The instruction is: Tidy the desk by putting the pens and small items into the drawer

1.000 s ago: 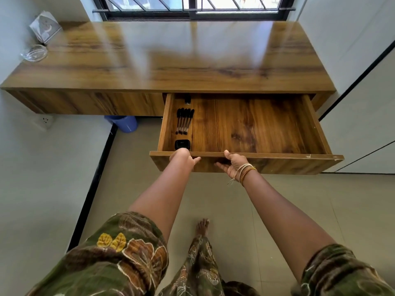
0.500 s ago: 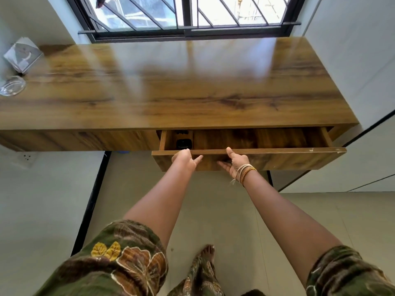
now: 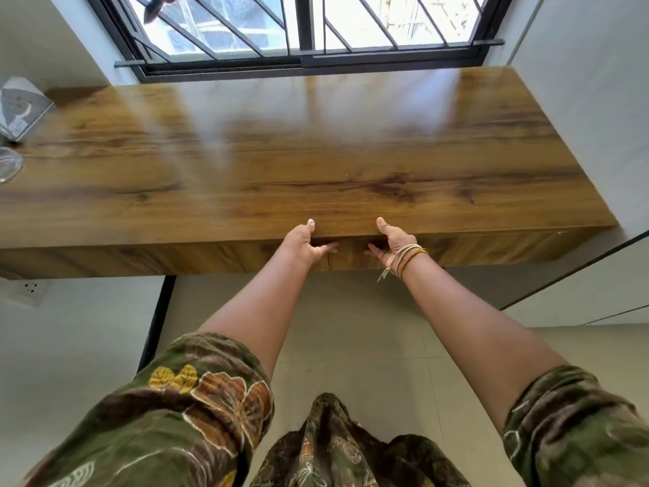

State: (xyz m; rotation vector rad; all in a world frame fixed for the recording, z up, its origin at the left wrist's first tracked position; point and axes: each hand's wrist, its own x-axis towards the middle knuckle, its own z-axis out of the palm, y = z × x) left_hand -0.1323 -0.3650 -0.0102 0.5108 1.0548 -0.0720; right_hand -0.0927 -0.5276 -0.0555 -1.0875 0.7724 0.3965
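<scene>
I judge the closing step done: drawer (image 3: 346,253) flush under the desk's (image 3: 316,163) front edge. My left hand (image 3: 309,244) and right hand (image 3: 391,246) press it, fingers extended, holding nothing. Next: release.

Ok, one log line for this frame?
drawer: closed flush | left hand: open, on drawer front | right hand: open, on drawer front

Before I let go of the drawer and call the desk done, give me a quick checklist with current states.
1. Drawer front flush with the desk's front panel: ok, no gap shows.
2. Left hand and right hand flat against it, thumbs on the desk edge: ok.
3. Pens inside: cannot tell, drawer is closed.
4. Desk top free of pens: ok.
5. Glass dish and tissue box at the far left corner: not ok if they count as small items.
</scene>
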